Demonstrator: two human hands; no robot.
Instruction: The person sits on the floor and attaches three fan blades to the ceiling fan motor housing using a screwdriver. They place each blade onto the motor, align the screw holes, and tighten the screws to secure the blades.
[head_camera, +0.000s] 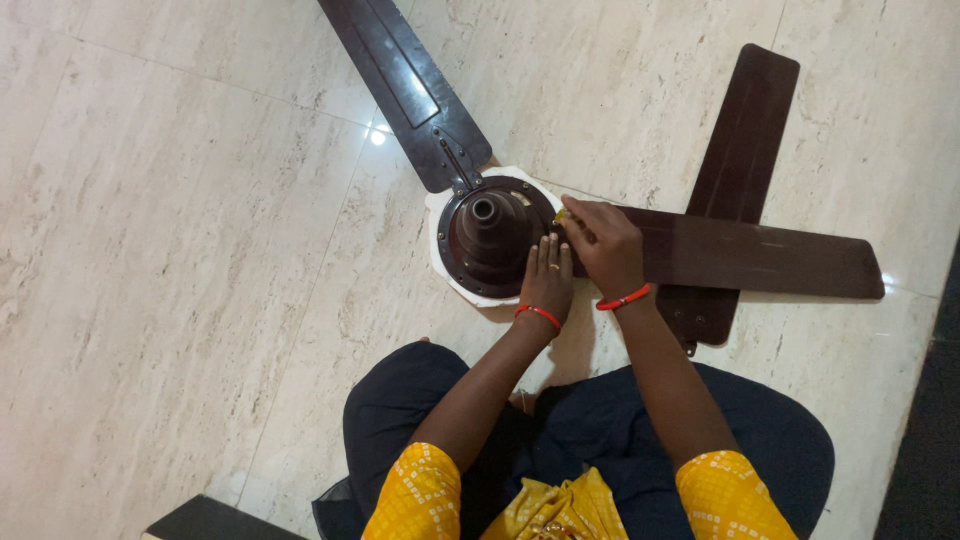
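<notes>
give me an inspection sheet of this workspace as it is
surface: pale marble floor tiles.
job's things: brown ceiling fan motor hub on a white sheet; one blade attached, one blade at the hub, a loose blade underneath it.
clutter: nothing seen.
grippers: left hand rests on the hub; right hand at the blade's root with something small and yellow in its fingers.
cables: nothing seen.
surroundings: dark block at lower left.

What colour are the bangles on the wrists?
Red-orange, one bangle on each wrist, clearest in the head view.
</notes>
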